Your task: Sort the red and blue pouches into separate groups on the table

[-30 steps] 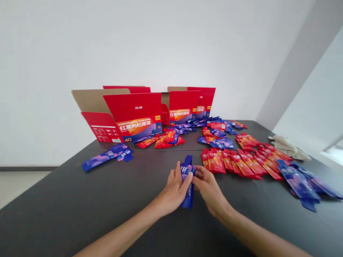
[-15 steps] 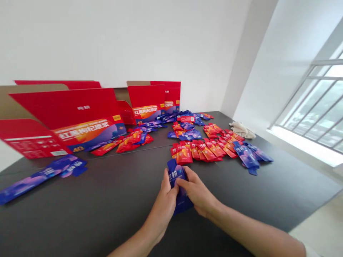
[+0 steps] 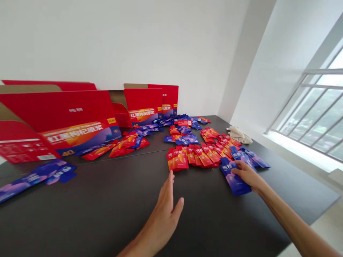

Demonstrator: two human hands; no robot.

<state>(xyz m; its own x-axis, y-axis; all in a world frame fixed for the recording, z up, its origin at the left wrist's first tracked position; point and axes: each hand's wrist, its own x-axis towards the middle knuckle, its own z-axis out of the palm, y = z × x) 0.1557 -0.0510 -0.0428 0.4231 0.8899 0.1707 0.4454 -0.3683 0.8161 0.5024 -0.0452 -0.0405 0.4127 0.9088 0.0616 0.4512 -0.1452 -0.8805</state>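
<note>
My right hand (image 3: 248, 175) grips a blue spouted pouch (image 3: 234, 181) at its right side, beside other blue pouches (image 3: 255, 158) at the right end of a row. Over the dark table (image 3: 112, 210), my left hand (image 3: 166, 210) is open with its thumb apart and holds nothing. Just beyond its fingertips lies the near end of an overlapping row of red pouches (image 3: 180, 159). Whether my right hand holds one blue pouch or several stacked ones, I cannot tell.
Two open red cartons (image 3: 80, 114) stand along the wall. Mixed red and blue pouches (image 3: 128, 142) lie before them. Overlapping blue pouches (image 3: 34, 178) are at the left. A crumpled pale cloth (image 3: 239, 135) sits near the table's right edge, by a railed window (image 3: 311, 100).
Both hands held the blue pouch together at the centre. My left hand has let go and opened, while my right hand has carried the pouch right to the other blue pouches.
</note>
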